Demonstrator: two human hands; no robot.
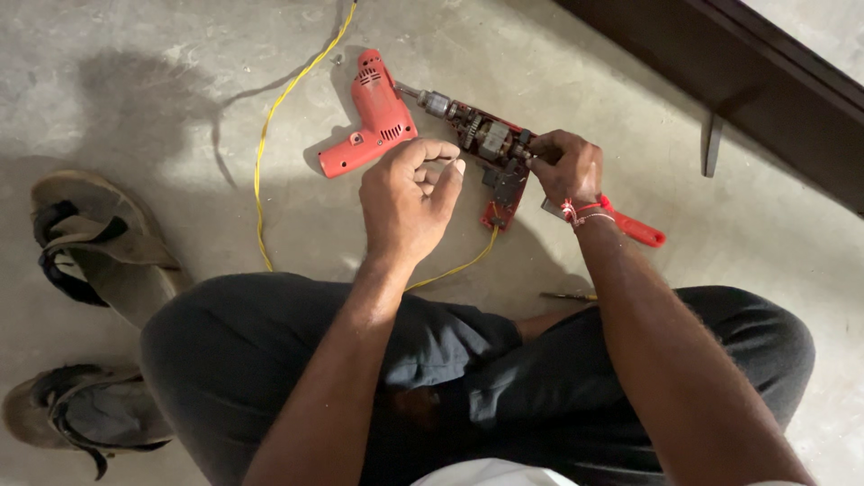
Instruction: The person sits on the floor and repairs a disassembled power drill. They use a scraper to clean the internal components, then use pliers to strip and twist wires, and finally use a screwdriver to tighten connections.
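1. So I'm sitting cross-legged on a bare concrete floor [765, 261] with a red electric drill opened up in front of me.
2. The opened drill body [490, 148], with its motor and switch guts showing, lies on the floor just past my knees, chuck pointing far-left.
3. My right hand [567, 166] is closed down on the back end of that open half, fingers curled onto the motor area.
4. My left hand [409, 198] hovers just left of the drill body, fingers loosely curled with thumb and fingertips pinched together. Can't tell if there's anything tiny between them.
5. The removed red shell half [373, 121] lies on the floor just beyond my left hand, right beside the chuck.
6. A yellow cord [265, 135] runs from the drill's handle, under my left arm, then loops off toward the far side.
7. A red-handled tool [634, 228] lies under my right wrist.
8. Two worn sandals [90, 238] sit on the left, beside my knee.
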